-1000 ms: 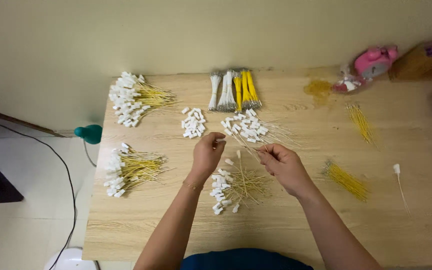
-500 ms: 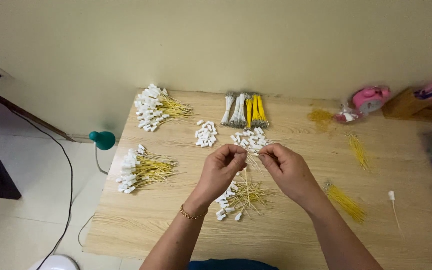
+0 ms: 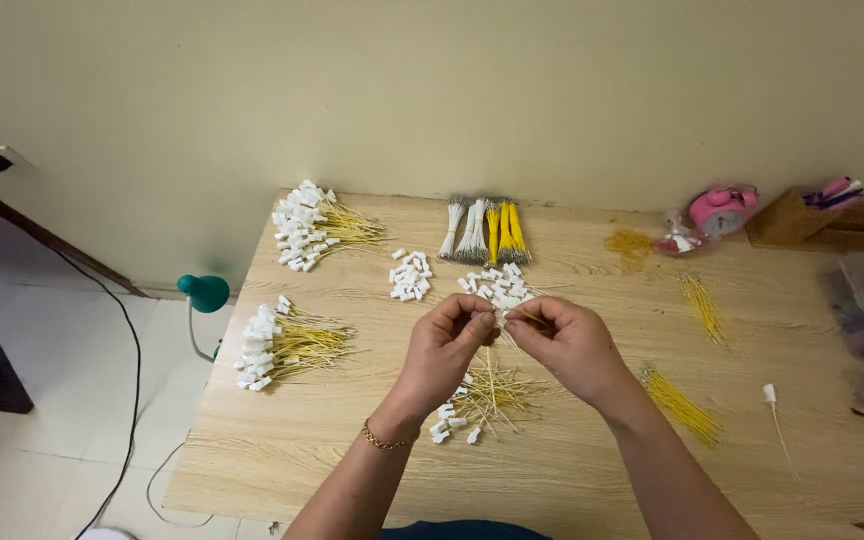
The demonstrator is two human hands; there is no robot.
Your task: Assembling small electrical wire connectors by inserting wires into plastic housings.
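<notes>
Yellow wire [image 3: 535, 319] sits pinched in our right hand [image 3: 570, 345], fingertips pressed together on it. Its tip meets the white connector [image 3: 493, 318] pinched by our left hand [image 3: 449, 345]. Both hover above the pile of finished leads [image 3: 480, 398] on the wooden table [image 3: 572, 470].

Free room: bare table [image 3: 282, 450] at the lower left.
Obstacles: wire bundle [image 3: 287, 340] at left, loose connectors [image 3: 410, 275] above centre.

Wire pile [image 3: 487, 395] under hands — clock [image 3: 722, 209] far right.

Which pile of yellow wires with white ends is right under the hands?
The loose, messy pile lying just below both hands. The other two piles sit far off toward the table's left edge.
</notes>
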